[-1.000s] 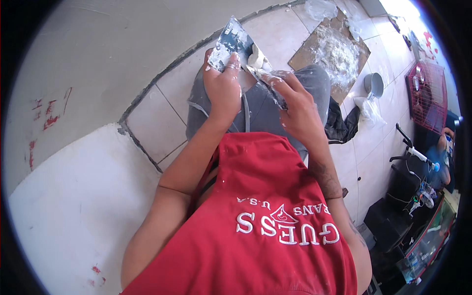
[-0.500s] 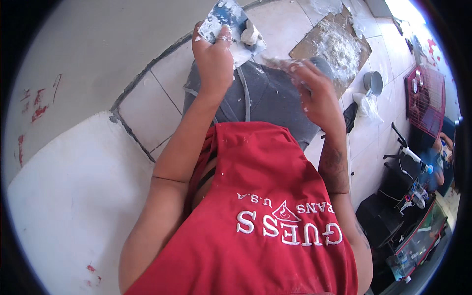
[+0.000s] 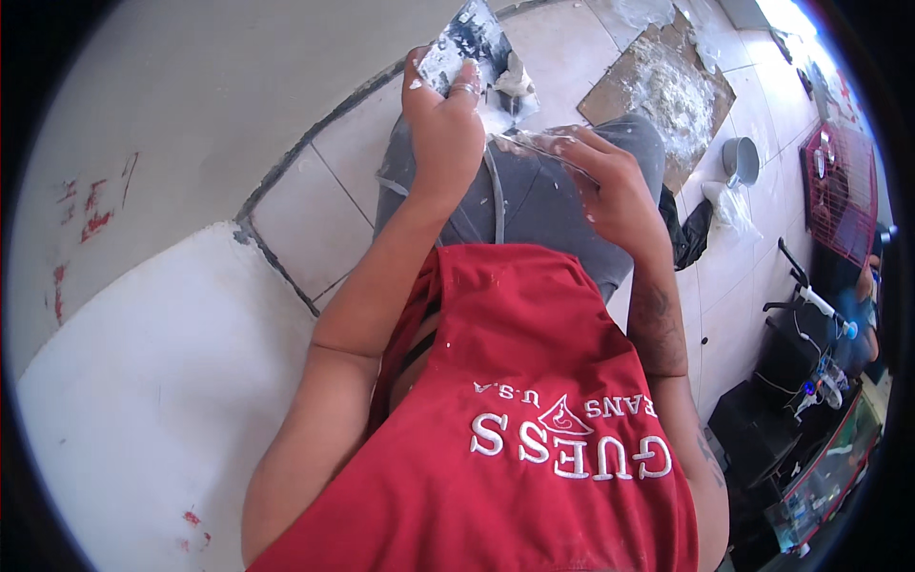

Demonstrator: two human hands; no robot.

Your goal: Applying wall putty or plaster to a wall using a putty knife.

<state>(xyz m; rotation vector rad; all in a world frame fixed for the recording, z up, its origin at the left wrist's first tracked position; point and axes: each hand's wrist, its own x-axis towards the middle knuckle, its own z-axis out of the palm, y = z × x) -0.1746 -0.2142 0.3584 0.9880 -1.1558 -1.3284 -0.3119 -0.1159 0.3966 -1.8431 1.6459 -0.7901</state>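
Up near the top, my left hand [image 3: 448,143] is closed on a flat dark-blue plate [image 3: 484,40] smeared with white putty, its thumb pressed on the face. A thicker lump of putty [image 3: 515,78] clings to the plate's right side. My right hand [image 3: 618,186], fingers spotted with white, is closed on a thin flat scraper [image 3: 553,145] coated in putty. The scraper's left end is close to the plate's lower corner; whether they touch I cannot tell. Both tools are above my grey trousers [image 3: 534,195].
A brown board [image 3: 610,95] bearing a heap of white powder [image 3: 672,100] lies on the tiled floor. Nearby are a grey pot [image 3: 742,160] and a white bag [image 3: 732,212]. A pink wire cage [image 3: 843,195] and a person are at far right. The wall [image 3: 210,105] runs along the left.
My right hand has brought the scraper left and slightly down, closer to the plate. My left hand keeps its hold on the plate. The whole view has shifted a little.
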